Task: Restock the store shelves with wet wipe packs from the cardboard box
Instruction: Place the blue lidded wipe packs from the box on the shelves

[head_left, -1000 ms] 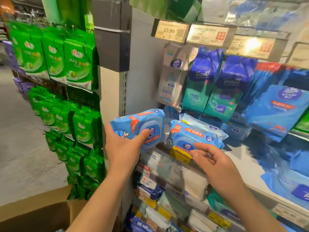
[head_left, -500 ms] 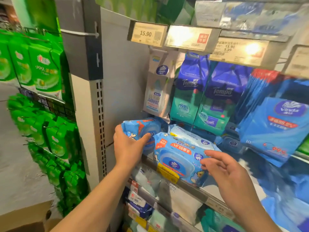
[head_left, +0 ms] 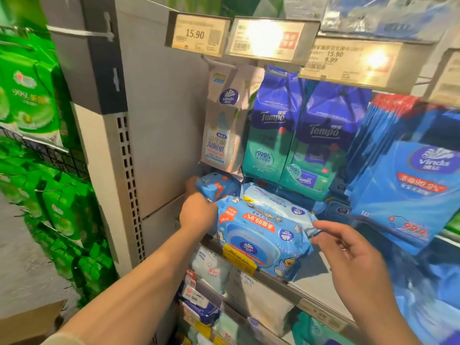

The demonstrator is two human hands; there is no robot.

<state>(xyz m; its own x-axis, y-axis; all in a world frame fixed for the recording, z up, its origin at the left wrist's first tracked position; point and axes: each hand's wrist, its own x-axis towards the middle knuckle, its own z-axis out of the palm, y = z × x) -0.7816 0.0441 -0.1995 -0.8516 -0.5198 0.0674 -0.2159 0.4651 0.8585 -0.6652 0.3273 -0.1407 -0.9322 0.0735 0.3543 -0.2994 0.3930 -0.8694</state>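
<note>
My left hand (head_left: 196, 210) grips a light blue wet wipe pack (head_left: 216, 186) and holds it against the grey side panel at the far left of the shelf (head_left: 321, 308). Just right of it, another blue wipe pack (head_left: 261, 235) with a round lid lies at the shelf's front edge. A third pack (head_left: 273, 199) lies behind that one. My right hand (head_left: 348, 255) hovers at the front pack's right end, fingers loosely spread, fingertips at its crimped edge. A corner of the cardboard box (head_left: 27, 322) shows at the bottom left.
Tempo packs (head_left: 293, 135) and a white Vinda pack (head_left: 221, 128) hang from hooks above the shelf, with blue Vinda packs (head_left: 410, 175) on the right. Price tags (head_left: 196, 36) line the rail above. Green packs (head_left: 37, 100) fill the end rack at left. More wipes fill the shelves below.
My left hand has pushed its pack deeper onto the shelf, toward the back left. The front pack has come to rest on the shelf edge, and my right hand has slid off to its right end.
</note>
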